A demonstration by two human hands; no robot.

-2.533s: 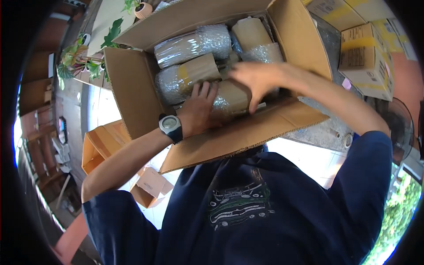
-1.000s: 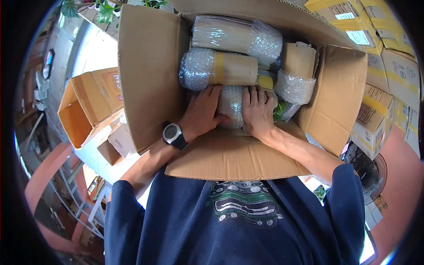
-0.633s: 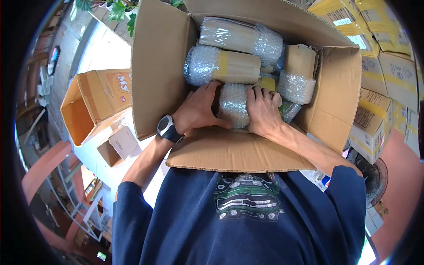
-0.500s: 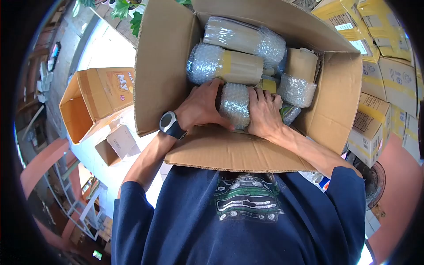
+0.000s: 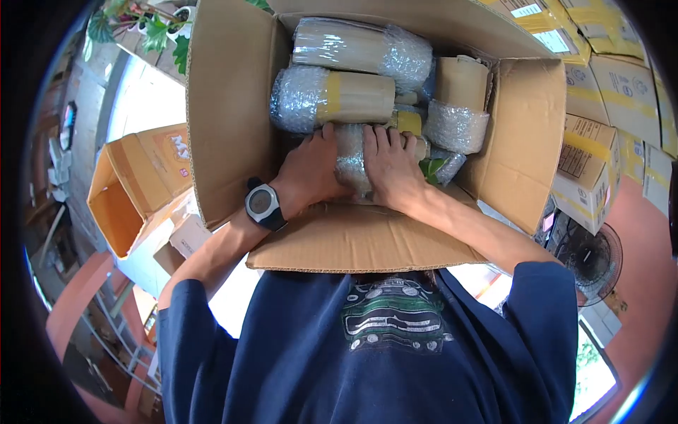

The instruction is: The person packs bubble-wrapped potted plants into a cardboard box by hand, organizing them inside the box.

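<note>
A large open cardboard box [image 5: 233,106] stands in front of me, holding several cardboard tubes partly covered in bubble wrap. My left hand [image 5: 311,168], with a watch on its wrist, presses against the left side of a bubble-wrapped roll [image 5: 351,162] near the box's front wall. From the other side my right hand [image 5: 390,164] grips the same roll, fingers pointing away from me. Just beyond lies a wrapped tube with yellow tape [image 5: 360,99], and behind it a longer wrapped tube [image 5: 346,46]. On the right stands another wrapped tube [image 5: 459,106]. The roll's underside is hidden.
Several taped cartons [image 5: 590,169] are stacked at the right, with a fan [image 5: 590,258] below them. Left of the box lie an open orange-brown carton [image 5: 138,180] and a small carton [image 5: 185,237]. A potted plant [image 5: 159,32] is at the upper left.
The box and its contents sit further left and slightly higher in view. Both hands remain around the same roll, which appears lower among the tubes.
</note>
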